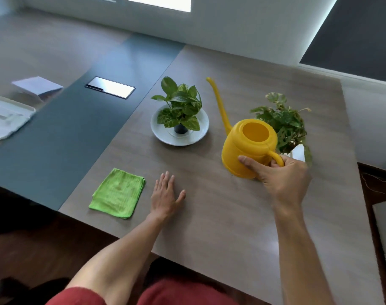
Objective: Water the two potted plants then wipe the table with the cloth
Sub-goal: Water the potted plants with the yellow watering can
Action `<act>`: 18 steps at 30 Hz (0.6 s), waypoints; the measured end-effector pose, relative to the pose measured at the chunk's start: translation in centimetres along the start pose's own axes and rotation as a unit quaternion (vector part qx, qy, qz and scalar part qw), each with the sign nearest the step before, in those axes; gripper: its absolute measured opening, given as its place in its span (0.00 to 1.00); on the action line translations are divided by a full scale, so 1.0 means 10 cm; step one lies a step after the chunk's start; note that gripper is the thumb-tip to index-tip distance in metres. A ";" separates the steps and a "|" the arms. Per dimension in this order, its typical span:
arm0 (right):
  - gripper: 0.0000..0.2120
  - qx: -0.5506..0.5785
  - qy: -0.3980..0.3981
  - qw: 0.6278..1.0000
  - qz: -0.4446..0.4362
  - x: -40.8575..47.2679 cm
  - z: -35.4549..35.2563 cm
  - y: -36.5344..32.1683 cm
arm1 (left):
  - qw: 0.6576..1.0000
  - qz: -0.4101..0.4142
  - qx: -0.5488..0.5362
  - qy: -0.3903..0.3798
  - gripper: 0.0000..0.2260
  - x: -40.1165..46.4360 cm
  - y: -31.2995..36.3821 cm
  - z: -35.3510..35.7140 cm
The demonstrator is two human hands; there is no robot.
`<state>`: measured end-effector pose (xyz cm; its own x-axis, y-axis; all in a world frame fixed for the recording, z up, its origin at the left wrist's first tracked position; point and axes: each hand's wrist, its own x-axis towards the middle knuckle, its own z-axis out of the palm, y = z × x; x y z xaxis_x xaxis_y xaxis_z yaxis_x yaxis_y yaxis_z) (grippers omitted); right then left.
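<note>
A yellow watering can (244,146) stands on the wooden table (231,216), its long spout pointing away to the far left. My right hand (282,177) is closed around its handle, thumb against the body. Left of the can, a potted plant (180,108) in a small dark pot sits on a white plate (161,130). A second potted plant (282,124) in a white pot stands just behind the can, partly hidden by it and my hand. A folded green cloth (118,192) lies near the front edge. My left hand (166,197) rests flat beside it, holding nothing.
A dark blue-grey strip (77,119) with a shiny cable hatch (110,87) runs left of the wood. Beyond it lie a white tray (4,116) and white papers (36,85). The table's right edge falls off to the floor (377,186).
</note>
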<state>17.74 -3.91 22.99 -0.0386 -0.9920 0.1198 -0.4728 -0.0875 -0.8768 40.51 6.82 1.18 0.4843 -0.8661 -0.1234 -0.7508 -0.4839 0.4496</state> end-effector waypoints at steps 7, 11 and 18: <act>0.29 0.014 0.016 0.999 -0.029 -0.09 0.51 -0.21 | 0.998 0.049 0.021 -0.020 0.43 0.33 -0.29 0.04; 0.32 -0.018 0.020 0.999 -0.024 -0.07 0.76 -0.30 | 0.992 0.098 0.066 -0.043 0.40 0.40 -0.44 0.17; 0.28 -0.037 0.032 0.999 -0.007 0.02 0.99 -0.31 | 0.992 0.103 0.072 0.002 0.37 0.39 -0.46 0.28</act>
<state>27.94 -4.78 21.09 -0.0876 -0.9827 0.1630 -0.5377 -0.0911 -0.8382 44.59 5.33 -3.79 0.3145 -0.9485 -0.0383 -0.8906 -0.3088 0.3338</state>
